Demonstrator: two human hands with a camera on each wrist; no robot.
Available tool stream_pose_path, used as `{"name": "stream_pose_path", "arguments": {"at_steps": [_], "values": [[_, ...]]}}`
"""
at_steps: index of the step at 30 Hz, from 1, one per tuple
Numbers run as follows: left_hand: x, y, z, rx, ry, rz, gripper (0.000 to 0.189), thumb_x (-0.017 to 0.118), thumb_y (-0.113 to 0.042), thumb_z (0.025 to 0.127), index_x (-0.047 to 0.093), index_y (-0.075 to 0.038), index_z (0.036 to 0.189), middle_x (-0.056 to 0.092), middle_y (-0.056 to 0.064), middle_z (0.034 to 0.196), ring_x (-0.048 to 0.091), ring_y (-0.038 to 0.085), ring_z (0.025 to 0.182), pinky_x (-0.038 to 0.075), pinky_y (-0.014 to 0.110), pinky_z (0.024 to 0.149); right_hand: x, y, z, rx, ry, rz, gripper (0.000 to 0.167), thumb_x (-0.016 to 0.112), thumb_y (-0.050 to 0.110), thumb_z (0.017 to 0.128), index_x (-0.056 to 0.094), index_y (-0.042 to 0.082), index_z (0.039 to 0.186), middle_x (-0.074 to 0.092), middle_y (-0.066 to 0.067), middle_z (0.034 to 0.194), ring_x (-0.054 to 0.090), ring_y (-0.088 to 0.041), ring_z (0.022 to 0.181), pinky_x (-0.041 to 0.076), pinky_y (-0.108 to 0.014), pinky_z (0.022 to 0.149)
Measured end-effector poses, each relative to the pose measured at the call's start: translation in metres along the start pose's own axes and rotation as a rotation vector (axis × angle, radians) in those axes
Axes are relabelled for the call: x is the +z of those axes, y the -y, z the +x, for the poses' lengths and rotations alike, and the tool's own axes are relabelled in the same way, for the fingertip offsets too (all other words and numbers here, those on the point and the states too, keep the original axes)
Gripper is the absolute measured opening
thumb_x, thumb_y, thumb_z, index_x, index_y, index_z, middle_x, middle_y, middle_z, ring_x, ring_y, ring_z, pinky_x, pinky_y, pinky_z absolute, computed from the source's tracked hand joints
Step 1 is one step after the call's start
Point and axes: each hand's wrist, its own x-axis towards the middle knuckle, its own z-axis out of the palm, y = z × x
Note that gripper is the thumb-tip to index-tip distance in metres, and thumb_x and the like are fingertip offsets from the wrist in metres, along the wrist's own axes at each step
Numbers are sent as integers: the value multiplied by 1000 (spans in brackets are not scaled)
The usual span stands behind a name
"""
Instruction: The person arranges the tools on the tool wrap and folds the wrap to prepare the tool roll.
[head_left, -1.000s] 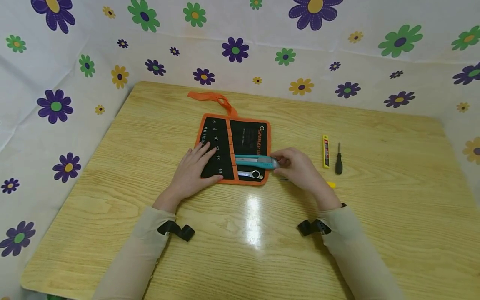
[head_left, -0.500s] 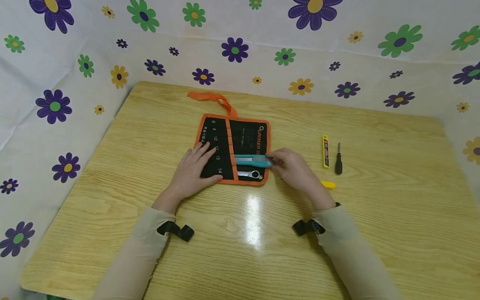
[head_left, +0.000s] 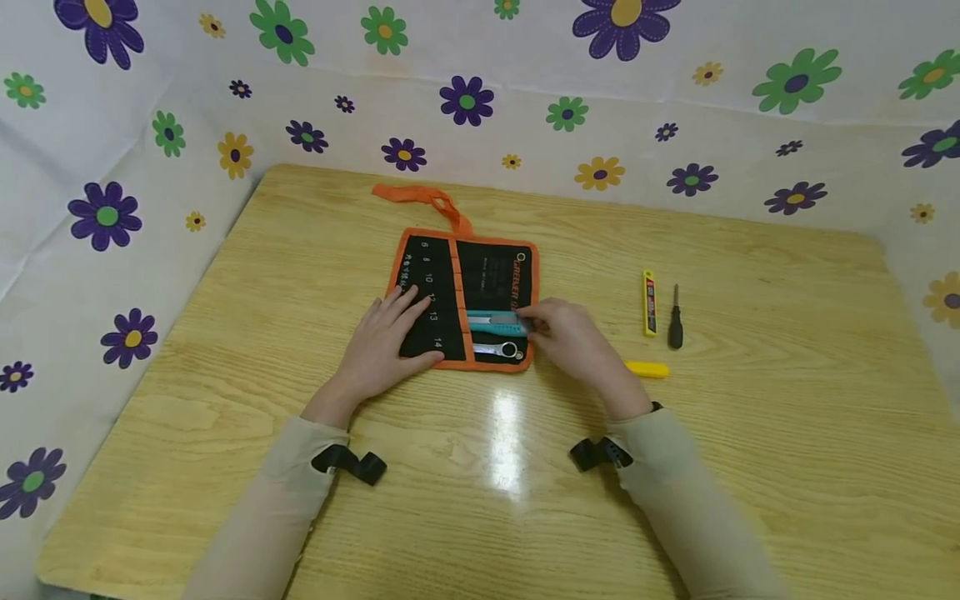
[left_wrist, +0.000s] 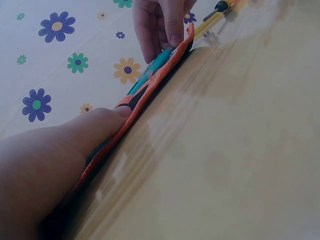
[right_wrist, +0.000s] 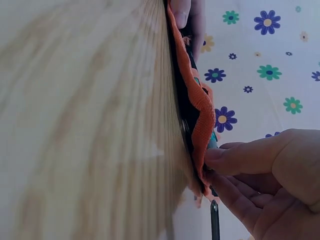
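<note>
A black tool pouch with orange edging lies spread on the table, its pocket strip marked with sizes. My left hand rests flat on the pocket strip, fingers spread, thumb along the near edge. With thumb and fingers, my right hand pinches the end of a teal utility knife, whose other end is inside a pocket. Beside the knife, a ring-ended wrench sticks out of the pocket marked 14. In the right wrist view, the pinching thumb is right at the pouch's orange edge.
Right of my right hand lie a yellow handle, partly covered by the hand, a yellow narrow case and a black-handled screwdriver. An orange strap trails behind the pouch. Flowered cloth hangs behind the table.
My right hand has moved left, sliding the utility knife deeper into the pocket. More of the yellow handle shows. The left hand has stayed in place on the pouch.
</note>
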Motion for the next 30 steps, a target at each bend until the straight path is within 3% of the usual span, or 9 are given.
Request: {"name": "stream_pose_path", "arguments": {"at_steps": [16,26,30], "values": [[1,-2,-1,5,-24,10,85,62,-59,84,33,-13,150,23,10,156,10,29,144,7,49,115,5,3,1,-20,-42,83,25,69,-5,84,68,-3,109,66,-13,103,63,-22,89,55,-30,76],[3,-5,-4,-5,-39,9,83,62,-58,85,35,-13,149,24,10,156,11,29,144,7,48,115,1,1,-1,-36,0,88,29,66,-5,86,67,-2,115,67,-12,106,64,-23,94,54,-33,82],[3,-5,-2,1,-51,11,82,62,-57,85,35,-13,149,24,10,155,12,29,144,7,47,115,-9,-2,-4,-67,61,96,35,65,-4,87,63,-3,121,66,-13,111,63,-25,100,52,-36,86]]}}
